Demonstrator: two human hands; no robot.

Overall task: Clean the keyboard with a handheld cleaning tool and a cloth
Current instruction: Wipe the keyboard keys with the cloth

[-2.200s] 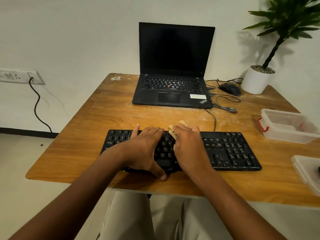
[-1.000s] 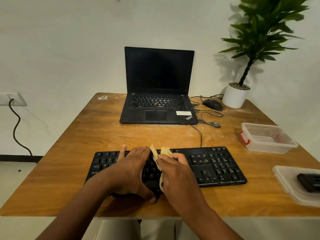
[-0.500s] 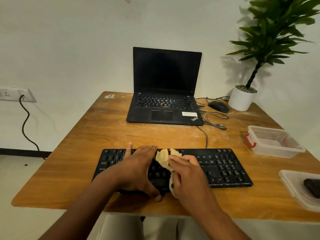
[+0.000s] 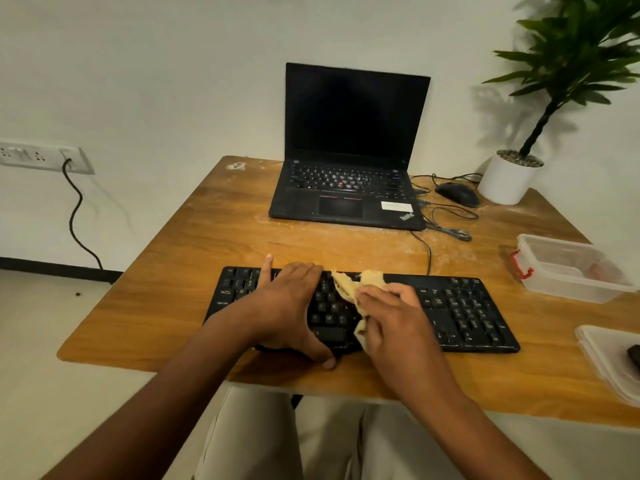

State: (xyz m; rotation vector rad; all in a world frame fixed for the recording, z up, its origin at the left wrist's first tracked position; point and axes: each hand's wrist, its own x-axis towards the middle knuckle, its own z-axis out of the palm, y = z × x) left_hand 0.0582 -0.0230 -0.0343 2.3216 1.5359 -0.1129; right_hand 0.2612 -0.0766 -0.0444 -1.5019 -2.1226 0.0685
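I see the flat black full-size keyboard (image 4: 460,310) lying parallel to the near edge of the worn wooden table (image 4: 180,271), roughly midway along that edge, with its cable running back toward the far side. My left hand (image 4: 287,306) lies spread wide over the left half of the keys, fingers straight, the forefinger reaching to the top row and the thumb hooked over the keyboard's front edge. My right hand (image 4: 391,320) is bunched round a crumpled beige cloth (image 4: 356,289) and presses it onto the keys near the middle of the board; part of the cloth sticks out past the fingertips toward the far rows and another fold hangs below the palm.

At the far edge of the table stands an open black laptop (image 4: 349,188) with a dark screen. To its right, near the far right corner, lie a black corded mouse (image 4: 457,194) and a white round pot holding a green leafy plant (image 4: 509,178). Along the right edge sits a clear plastic box with a red clasp (image 4: 568,268), and nearer to me a clear plastic lid (image 4: 609,362) bearing a small dark object I cannot make out. A white wall socket strip (image 4: 41,157) with a black cord is on the wall to the left.
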